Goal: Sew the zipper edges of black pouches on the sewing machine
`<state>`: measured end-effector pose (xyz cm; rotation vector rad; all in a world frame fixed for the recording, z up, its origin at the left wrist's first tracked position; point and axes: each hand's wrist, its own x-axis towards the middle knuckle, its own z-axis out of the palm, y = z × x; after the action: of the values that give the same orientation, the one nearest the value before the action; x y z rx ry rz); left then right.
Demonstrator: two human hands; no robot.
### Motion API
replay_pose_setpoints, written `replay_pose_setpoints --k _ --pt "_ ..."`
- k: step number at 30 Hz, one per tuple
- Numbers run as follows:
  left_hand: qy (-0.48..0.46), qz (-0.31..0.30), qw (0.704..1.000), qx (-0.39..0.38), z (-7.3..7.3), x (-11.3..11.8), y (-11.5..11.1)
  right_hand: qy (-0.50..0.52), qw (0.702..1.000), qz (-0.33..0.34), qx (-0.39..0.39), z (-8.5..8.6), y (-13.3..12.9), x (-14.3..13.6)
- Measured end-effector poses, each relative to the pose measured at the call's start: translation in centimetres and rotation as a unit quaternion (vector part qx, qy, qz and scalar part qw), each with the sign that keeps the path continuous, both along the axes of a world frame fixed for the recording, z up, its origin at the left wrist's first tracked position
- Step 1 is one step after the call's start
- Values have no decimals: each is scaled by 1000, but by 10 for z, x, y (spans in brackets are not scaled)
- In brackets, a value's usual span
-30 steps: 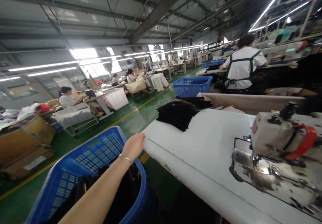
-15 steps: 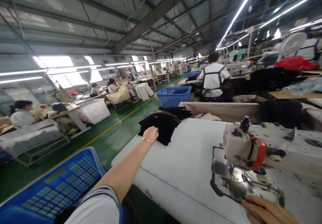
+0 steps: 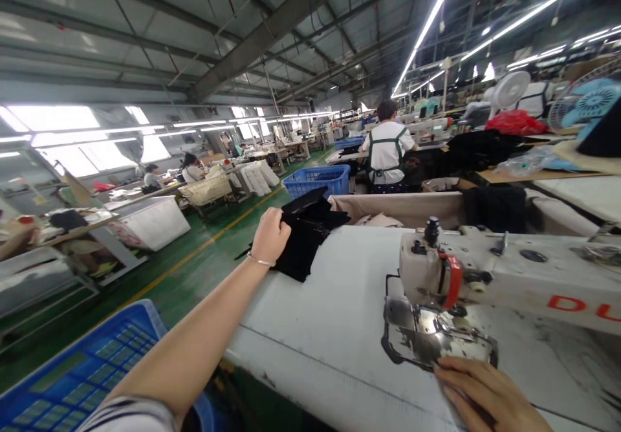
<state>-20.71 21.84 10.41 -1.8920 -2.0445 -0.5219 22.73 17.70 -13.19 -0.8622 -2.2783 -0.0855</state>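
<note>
Black fabric pieces [image 3: 298, 248] lie stacked at the far left corner of the pale sewing table [image 3: 334, 315]. My left hand [image 3: 270, 237], with a bracelet at the wrist, is closed on the stack's left edge, and part of the cloth is lifted there. At the lower right, my right hand [image 3: 485, 390] rests beside the metal plate [image 3: 431, 332] of the white sewing machine [image 3: 514, 277]. Its fingers lie stretched out at the plate's front edge. A red band [image 3: 452, 281] wraps the machine's head.
A blue basket [image 3: 82, 367] stands at the lower left beside the table. Beyond the table are a beige cloth-lined bin [image 3: 402, 207], another blue basket [image 3: 316, 180] and a seated person [image 3: 387, 151]. A green aisle floor [image 3: 213, 231] runs along the left.
The view has turned to the right. My left hand has raised the near part of the black stack, whose top pieces now stand folded up. My right hand stays by the machine plate.
</note>
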Motion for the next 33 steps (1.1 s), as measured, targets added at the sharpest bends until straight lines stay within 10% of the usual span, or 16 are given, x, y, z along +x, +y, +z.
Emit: replay_pose_setpoints --k 5,9,12,18,23,29,33 --pt "10 -222 962 -156 -61 91 -88 17 996 5 -85 22 -29 -21" --pt "-44 -173 957 -228 -135 117 -123 -36 991 0 -132 33 -59 -63" --pt "-123 -146 960 -203 -156 113 -113 -42 988 -10 -148 33 -73 -79" --pt "-188 -132 957 -178 -141 127 -86 -6 967 7 -256 50 -69 -75" --pt "-277 -199 913 -222 -106 140 -107 59 959 -27 -276 82 -67 -70" --pt "-555 -263 748 -252 -56 143 -136 132 971 3 -197 128 -84 -63" --pt "-608 -257 721 -212 -47 146 -145 140 979 25 -146 143 -88 -59"
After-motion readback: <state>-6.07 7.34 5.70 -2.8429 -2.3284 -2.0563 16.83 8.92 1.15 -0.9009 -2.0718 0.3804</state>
